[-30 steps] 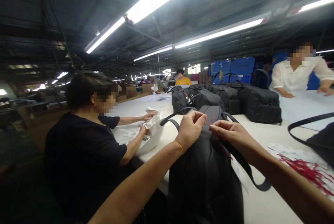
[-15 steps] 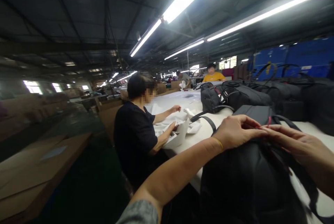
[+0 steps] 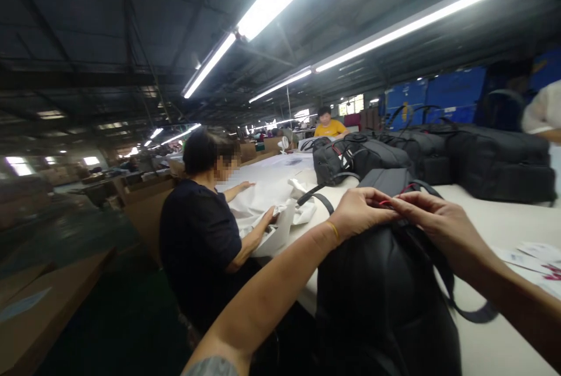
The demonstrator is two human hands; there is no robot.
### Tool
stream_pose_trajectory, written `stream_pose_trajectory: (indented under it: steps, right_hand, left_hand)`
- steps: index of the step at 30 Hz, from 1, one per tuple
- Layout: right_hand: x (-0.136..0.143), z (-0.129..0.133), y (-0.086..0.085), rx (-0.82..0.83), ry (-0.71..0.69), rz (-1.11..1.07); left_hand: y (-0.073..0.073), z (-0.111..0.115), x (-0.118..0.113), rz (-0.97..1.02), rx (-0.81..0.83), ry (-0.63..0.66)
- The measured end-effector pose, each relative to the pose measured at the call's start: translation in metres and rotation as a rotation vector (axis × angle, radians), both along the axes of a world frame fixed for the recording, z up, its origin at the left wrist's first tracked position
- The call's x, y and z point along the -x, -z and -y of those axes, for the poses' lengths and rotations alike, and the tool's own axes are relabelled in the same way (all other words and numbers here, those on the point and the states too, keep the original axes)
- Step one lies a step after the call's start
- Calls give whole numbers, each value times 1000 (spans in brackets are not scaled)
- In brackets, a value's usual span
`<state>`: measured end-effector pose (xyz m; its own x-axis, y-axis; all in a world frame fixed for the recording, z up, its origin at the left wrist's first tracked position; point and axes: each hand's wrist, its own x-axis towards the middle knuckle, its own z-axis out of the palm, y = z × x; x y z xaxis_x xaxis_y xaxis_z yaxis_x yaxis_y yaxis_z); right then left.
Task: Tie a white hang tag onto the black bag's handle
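- Two bare hands meet on top of a black backpack (image 3: pixel 385 300) that stands on a pale table (image 3: pixel 499 224), right in front of the wearer.
- The left hand (image 3: pixel 362 212) rests on the bag's top, fingers curled, thumb and forefinger pinched shut on a thin red cord (image 3: pixel 397 193).
- The right hand (image 3: pixel 432 221) comes in from the right, its fingertips closed on the same cord; the two hands touch at the fingertips.
- The cord loops up just past the fingertips, close to the bag's grey handle (image 3: pixel 390 180). What it passes through is hidden by the fingers.
- Judgement: this is fine fingertip work, and it goes best with the bag kept steady under the left palm, the cord held taut and short, and only small pulls so the loop does not slip free.
- A dark strap (image 3: pixel 464 306) hangs from the bag, below the right forearm, onto the table.
- Beyond the hands, more black bags (image 3: pixel 438 157) sit in a row.
- Right of the right hand, white tags (image 3: pixel 528 253) lie on the table with a bit of red beside them.
- Left of the left hand, a seated person in a dark shirt (image 3: pixel 197 247) handles white paper (image 3: pixel 267 206); those hands belong to that co-worker.
- Further back, a person in yellow (image 3: pixel 329 126) stands, and a white sleeve (image 3: pixel 543 110) shows at the far right.
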<state>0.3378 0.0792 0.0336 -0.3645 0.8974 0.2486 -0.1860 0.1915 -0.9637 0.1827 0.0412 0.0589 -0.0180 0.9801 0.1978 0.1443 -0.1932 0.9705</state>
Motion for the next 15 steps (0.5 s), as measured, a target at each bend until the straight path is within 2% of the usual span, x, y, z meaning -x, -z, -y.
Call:
stream_pose_trajectory:
  steps: [5, 10, 15]
  right_hand:
    - [-2, -8, -2, 11, -76, -25]
    - [-3, -14, 1, 53, -196, -91]
    - [0, -14, 2, -20, -134, -96]
  left_hand:
    - [-1, 1, 0, 77, -13, 12]
    - [-2, 1, 1, 47, -74, 2]
    - [-4, 3, 2, 29, -111, 14]
